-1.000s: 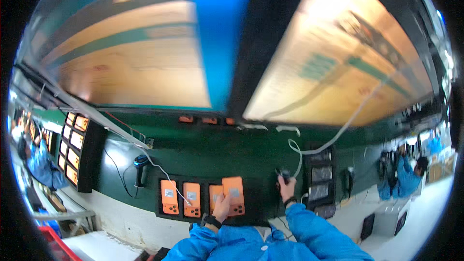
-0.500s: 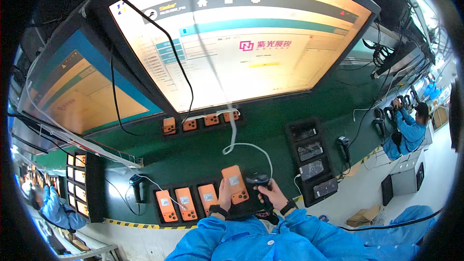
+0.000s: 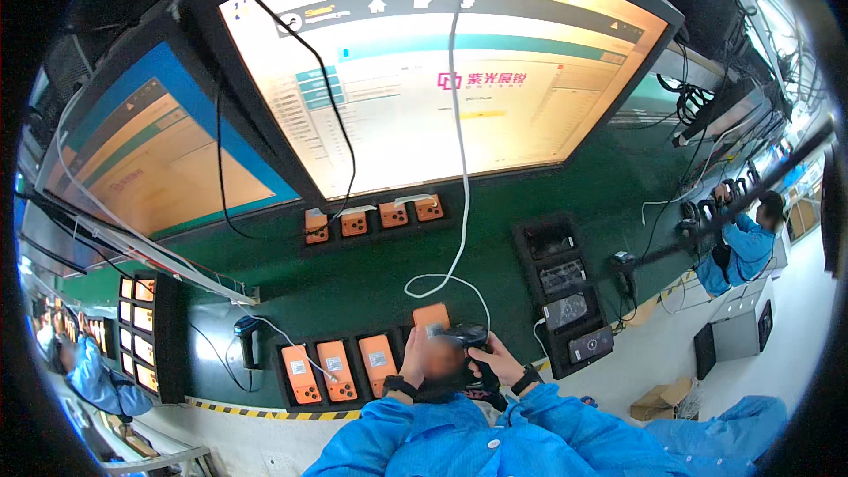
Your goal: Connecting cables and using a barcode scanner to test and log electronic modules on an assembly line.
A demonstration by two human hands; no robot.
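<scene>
In my left hand is an orange phone with a white label on its back. My right hand is closed around a black handheld barcode scanner, whose head overlaps the phone's right side. Part of the phone's lower end is blurred and covered. A white cable runs up from the scanner, loops on the table and passes in front of the monitor. To the left of my left hand, a black tray holds several orange phones with labels on their backs.
A large lit monitor stands behind the green table, with a second screen left. More orange phones sit below it. At right is a tray of dark phones; other scanners stand nearby. Co-workers sit both sides.
The scanner has moved left, and its head now overlaps the phone in my left hand. The white cable has swung right across the monitor. The view has shifted slightly.
</scene>
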